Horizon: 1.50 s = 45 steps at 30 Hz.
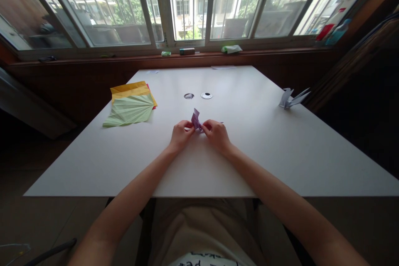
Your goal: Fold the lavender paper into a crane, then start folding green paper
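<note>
A small folded piece of purple paper [196, 119] is held between my two hands, just above the middle of the white table [199, 174]. One pointed part of it sticks up, and its lower part is partly hidden by fingers. My left hand [182, 134] pinches its left side between thumb and fingers. On the opposite side, my right hand [216, 134] grips it the same way. A thin purple tip shows just past the right hand's knuckles.
Green creased paper [131, 110] lies over yellow paper [129, 88] at the left, with a red edge showing. A grey-white folded paper figure [293, 99] stands near the right edge. Two round fittings [206, 96] sit beyond my hands. Small packets [231, 49] rest on the windowsill.
</note>
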{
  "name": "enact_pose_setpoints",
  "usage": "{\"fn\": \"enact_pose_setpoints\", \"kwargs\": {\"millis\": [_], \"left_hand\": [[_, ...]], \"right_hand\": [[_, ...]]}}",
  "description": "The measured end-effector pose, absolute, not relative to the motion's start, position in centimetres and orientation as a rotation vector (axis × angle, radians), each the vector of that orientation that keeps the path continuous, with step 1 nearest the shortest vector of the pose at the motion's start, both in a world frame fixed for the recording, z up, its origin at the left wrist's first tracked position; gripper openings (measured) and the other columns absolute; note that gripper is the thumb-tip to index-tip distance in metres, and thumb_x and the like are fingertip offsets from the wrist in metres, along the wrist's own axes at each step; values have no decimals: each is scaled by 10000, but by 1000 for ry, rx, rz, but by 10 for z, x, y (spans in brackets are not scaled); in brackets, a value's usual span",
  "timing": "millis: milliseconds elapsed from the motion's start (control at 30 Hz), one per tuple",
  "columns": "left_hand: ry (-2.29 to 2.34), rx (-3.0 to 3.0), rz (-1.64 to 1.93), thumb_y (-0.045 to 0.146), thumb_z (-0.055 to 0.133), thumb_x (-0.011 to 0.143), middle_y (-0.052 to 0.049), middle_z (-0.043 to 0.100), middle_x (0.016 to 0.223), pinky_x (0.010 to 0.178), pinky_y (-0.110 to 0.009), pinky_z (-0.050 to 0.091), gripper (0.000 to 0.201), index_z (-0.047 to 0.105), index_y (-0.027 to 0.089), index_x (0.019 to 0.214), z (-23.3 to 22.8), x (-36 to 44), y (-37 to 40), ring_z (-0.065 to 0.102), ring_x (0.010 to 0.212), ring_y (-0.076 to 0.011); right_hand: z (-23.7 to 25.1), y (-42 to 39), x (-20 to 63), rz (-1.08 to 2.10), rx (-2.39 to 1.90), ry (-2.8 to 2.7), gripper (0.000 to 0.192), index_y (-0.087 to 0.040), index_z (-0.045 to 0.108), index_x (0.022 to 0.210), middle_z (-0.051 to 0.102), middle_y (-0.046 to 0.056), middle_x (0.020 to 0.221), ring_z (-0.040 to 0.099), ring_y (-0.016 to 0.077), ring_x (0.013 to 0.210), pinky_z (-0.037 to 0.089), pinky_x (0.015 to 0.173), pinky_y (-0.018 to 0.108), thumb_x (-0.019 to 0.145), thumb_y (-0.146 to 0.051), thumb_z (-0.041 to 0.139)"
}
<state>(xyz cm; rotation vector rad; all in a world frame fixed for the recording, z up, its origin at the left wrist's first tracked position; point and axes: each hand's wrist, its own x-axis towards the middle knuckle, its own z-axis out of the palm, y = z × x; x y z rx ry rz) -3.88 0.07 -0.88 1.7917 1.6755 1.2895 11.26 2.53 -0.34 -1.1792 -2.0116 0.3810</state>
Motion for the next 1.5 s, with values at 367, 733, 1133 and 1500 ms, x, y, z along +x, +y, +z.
{"fn": "enact_pose_setpoints", "kwargs": {"millis": [367, 733, 1133, 1500], "left_hand": [[1740, 1779, 1260, 271, 608, 682, -16, 613, 721, 594, -256, 441, 91, 588, 182, 668, -7, -36, -5, 575, 635, -142], [1443, 1584, 1506, 389, 559, 763, -63, 596, 999, 694, -256, 473, 320, 464, 193, 996, 2, -38, -3, 593, 881, -155], [1339, 1496, 1492, 439, 597, 723, -62, 625, 916, 701, -263, 461, 336, 548, 171, 920, -7, -44, 6, 596, 867, -171], [1313, 1523, 1416, 398, 587, 733, -38, 649, 860, 729, -278, 460, 256, 609, 173, 853, -7, -44, 7, 600, 819, -164]], "right_hand": [[4, 13, 108, 369, -1011, -2015, 173, -205, 570, 846, 578, 15, 839, 543, 114, 630, 392, 577, 227, 738, -336, 606], [2, 24, 114, 365, -1032, -1931, 156, -193, 566, 747, 552, 18, 741, 491, 125, 639, 362, 608, 236, 838, -248, 451], [0, 26, 113, 460, -983, -1927, 169, -183, 549, 711, 546, 9, 702, 478, 117, 622, 372, 611, 233, 834, -245, 451], [-3, 30, 112, 546, -1016, -1859, 171, -181, 565, 708, 591, 17, 718, 506, 131, 652, 388, 631, 255, 818, -250, 454]]}}
